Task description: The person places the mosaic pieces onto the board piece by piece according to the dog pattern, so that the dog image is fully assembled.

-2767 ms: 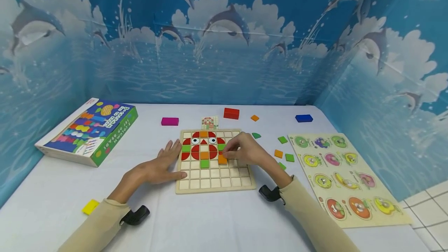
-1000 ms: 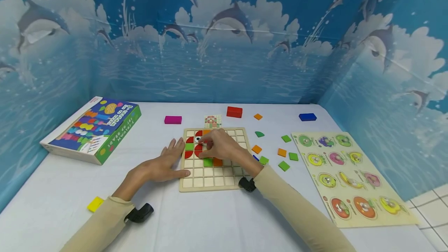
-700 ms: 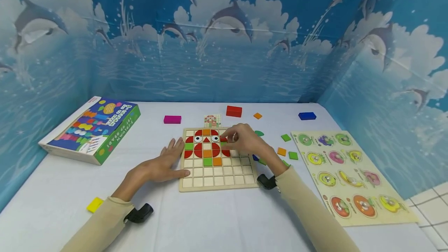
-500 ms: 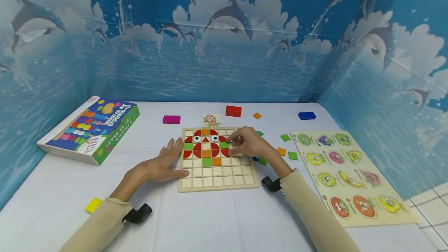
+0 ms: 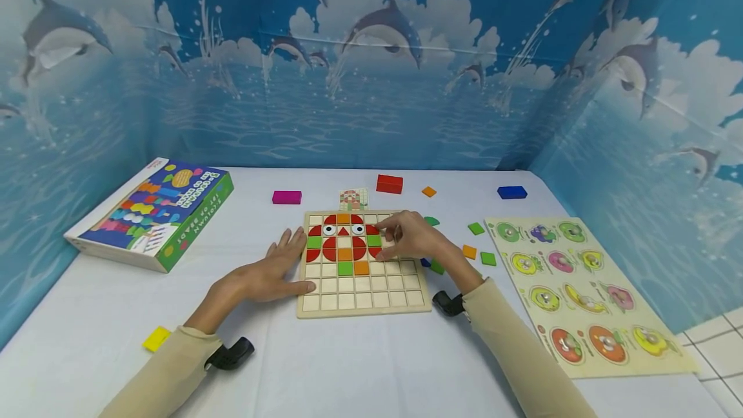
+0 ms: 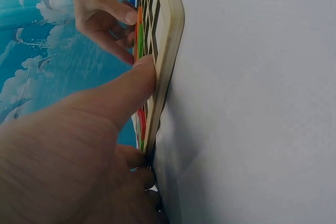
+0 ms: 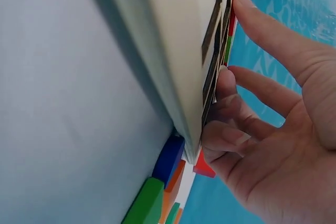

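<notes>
A wooden grid board [image 5: 363, 302] lies on the table, its upper half carrying red, green and orange tiles in a face-like pattern with two eye tiles. My left hand [image 5: 268, 277] rests along the board's left side, fingers spread and thumb on the lower edge. At the pattern's right side my right hand [image 5: 413, 237] touches the tiles, index finger by a red tile [image 5: 371, 229] and thumb by a lower red tile [image 5: 374, 253]. Between these sits a green tile [image 5: 374, 240]. In the right wrist view, thumb and index tips stand apart, each against the tiles; the other fingers bend loosely.
A pattern card [image 5: 354, 199] lies behind the board. Loose green [image 5: 488, 258] and orange tiles [image 5: 469, 251] lie to the right, before a fruit puzzle board [image 5: 574, 299]. A game box [image 5: 152, 215] stands left. Red [image 5: 389, 184], magenta [image 5: 287, 197], blue [image 5: 512, 192] and yellow blocks [image 5: 156, 338] lie around.
The orange tile, earlier under my right hand, sits beside the lower green tile. My right hand crossed over the pattern's middle, then came back to its right side. My left hand stayed.
</notes>
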`<state>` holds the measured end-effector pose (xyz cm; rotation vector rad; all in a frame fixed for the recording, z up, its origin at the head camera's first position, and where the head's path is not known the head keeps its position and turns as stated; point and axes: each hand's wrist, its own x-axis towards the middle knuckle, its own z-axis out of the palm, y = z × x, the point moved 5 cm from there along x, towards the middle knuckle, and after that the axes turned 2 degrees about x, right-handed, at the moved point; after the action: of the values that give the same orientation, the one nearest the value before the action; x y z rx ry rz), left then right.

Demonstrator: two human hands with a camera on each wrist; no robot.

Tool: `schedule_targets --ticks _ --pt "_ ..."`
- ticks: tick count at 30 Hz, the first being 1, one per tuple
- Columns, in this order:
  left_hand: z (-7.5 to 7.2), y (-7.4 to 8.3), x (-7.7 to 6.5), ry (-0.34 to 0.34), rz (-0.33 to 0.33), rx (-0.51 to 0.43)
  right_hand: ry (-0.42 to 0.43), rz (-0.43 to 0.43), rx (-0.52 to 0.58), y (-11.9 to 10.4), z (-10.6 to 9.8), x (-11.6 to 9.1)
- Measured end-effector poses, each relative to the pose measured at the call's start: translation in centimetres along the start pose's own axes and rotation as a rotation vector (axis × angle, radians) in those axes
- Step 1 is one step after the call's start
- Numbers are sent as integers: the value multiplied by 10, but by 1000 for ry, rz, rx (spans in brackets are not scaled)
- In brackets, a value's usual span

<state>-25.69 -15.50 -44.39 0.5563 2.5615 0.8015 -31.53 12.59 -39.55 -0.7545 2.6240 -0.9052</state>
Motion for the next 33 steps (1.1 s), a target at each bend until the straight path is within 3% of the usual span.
schedule_targets --ticks 9,21,28,33 --pt "-2 8 -4 -15 -22 30 23 6 2 -1 1 -1" --pt "-7 21 -11 -31 -18 -9 23 8 33 -2 -2 -5" --pt "-7 22 -11 -21 -11 -12 114 -51 43 11 -38 -30" --pt "-6 18 -9 -10 -3 -7 201 6 -46 50 -67 -55"
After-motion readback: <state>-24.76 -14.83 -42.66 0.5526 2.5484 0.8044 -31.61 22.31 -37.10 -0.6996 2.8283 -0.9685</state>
